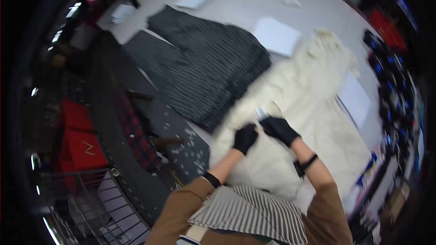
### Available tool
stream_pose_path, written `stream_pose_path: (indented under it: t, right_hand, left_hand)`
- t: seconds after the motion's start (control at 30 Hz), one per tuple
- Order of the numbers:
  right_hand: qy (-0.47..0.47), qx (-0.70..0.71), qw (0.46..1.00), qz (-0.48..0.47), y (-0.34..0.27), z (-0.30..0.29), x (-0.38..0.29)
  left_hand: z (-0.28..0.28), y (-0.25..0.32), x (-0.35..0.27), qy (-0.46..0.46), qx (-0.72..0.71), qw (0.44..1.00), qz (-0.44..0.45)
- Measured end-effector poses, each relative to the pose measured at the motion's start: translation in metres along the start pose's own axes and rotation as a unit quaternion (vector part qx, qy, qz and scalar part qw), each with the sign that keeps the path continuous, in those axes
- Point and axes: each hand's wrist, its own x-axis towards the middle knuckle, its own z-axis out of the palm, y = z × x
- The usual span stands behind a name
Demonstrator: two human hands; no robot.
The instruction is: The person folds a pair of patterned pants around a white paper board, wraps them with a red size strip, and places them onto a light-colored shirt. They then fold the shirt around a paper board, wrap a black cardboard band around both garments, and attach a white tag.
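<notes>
A cream, fluffy garment (327, 122), possibly a coat, is spread in front of me, its upper part bunched toward the far right. My left hand (246, 138) and my right hand (279, 130), both in black gloves, are close together over it. By the right fingers a small white label (261, 113) sticks up, and that hand seems to pinch its lower end. The left fingertips are curled near a small whitish bit between the hands; blur hides whether they grip it. A dark grey ribbed garment (207, 58) lies beyond, to the left, meeting the cream one.
White paper sheets (277, 36) lie on the pale table (235, 3), with another white sheet (354, 100) at right. Dark spools or similar objects (391, 85) line the right side. At left are a red bag (81, 143), a wire cart (112, 204), a plaid-covered stool (136, 132) and floor scraps (190, 143).
</notes>
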Motion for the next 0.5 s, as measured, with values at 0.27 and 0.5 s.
stream_pose_path:
  t: [0.27,0.5]
  right_hand:
    - [-0.073,-0.123,0.989,-0.025,0.006,0.006,-0.015]
    - [-0.153,-0.127,0.980,-0.013,0.010,0.009,0.013]
  left_hand:
    - [0.002,0.016,-0.020,-0.007,-0.053,0.998,0.042]
    - [-0.008,0.019,-0.010,-0.007,-0.043,0.999,0.030]
